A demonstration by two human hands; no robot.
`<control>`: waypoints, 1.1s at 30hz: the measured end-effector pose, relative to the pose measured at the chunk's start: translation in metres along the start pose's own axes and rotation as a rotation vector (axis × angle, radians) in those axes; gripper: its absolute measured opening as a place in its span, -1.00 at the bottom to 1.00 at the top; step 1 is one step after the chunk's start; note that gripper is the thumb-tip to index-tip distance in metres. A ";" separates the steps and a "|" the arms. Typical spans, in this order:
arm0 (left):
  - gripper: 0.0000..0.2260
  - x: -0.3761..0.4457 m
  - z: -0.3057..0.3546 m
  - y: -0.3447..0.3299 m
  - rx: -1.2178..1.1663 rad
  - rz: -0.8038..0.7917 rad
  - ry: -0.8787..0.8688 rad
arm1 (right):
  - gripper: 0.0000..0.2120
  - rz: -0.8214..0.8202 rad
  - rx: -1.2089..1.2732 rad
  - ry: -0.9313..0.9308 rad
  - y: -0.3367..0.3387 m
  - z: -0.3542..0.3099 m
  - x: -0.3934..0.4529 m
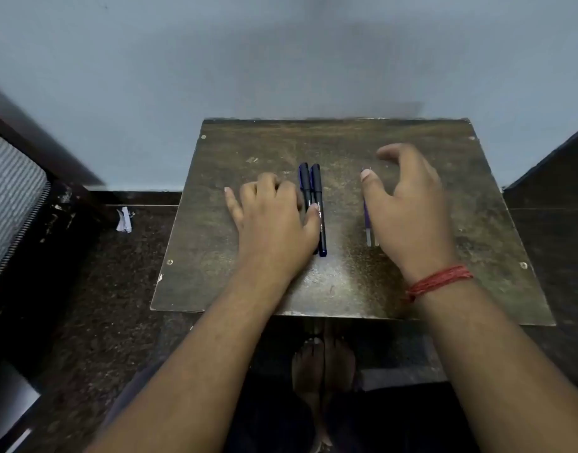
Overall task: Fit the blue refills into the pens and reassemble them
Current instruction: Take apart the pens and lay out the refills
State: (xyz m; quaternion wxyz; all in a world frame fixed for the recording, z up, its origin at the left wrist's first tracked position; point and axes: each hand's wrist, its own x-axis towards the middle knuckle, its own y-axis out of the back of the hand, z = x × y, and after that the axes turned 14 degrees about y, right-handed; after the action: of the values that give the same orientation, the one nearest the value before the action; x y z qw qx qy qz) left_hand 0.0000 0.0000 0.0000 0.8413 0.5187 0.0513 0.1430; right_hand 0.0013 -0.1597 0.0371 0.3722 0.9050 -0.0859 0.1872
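While the refills are half hidden by the relaxed, empty right hand, two capped pens are laid side by side — long axes near-to-far — touched by the left hand, its grip unclear, on the worn table.

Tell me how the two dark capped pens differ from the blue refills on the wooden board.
The two dark capped pens are thick and near-black; the blue refills are thin, with pale ends. The pens lie beside the left hand, mostly in view; the refills lie largely hidden under the right hand. Both sets lie side by side on the wooden board.
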 end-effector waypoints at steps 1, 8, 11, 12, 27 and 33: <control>-0.83 0.000 -0.001 0.000 0.009 -0.005 0.005 | -0.70 0.006 0.001 -0.010 0.000 0.001 -0.001; -0.76 0.002 -0.001 0.002 0.081 0.048 0.017 | -0.74 -0.022 0.009 -0.028 -0.007 0.001 -0.001; -0.75 0.004 -0.001 0.004 0.075 0.073 0.046 | -0.75 -0.017 0.005 -0.023 -0.008 0.004 -0.001; -0.76 0.005 -0.001 0.005 0.060 0.091 0.042 | -0.75 -0.012 0.007 -0.018 -0.009 0.004 -0.001; -0.82 -0.032 0.028 0.016 -0.599 -0.311 -0.083 | -0.97 0.041 0.807 -0.309 -0.007 0.008 0.004; -0.91 -0.034 0.029 0.017 -0.643 -0.376 -0.038 | -0.93 -0.056 0.837 -0.267 -0.011 0.002 0.001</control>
State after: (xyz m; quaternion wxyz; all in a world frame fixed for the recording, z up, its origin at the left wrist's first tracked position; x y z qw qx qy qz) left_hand -0.0289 -0.0276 0.0265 0.9736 0.2122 0.0825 -0.0147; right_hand 0.0061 -0.1534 0.0288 -0.0360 0.9960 -0.0256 0.0773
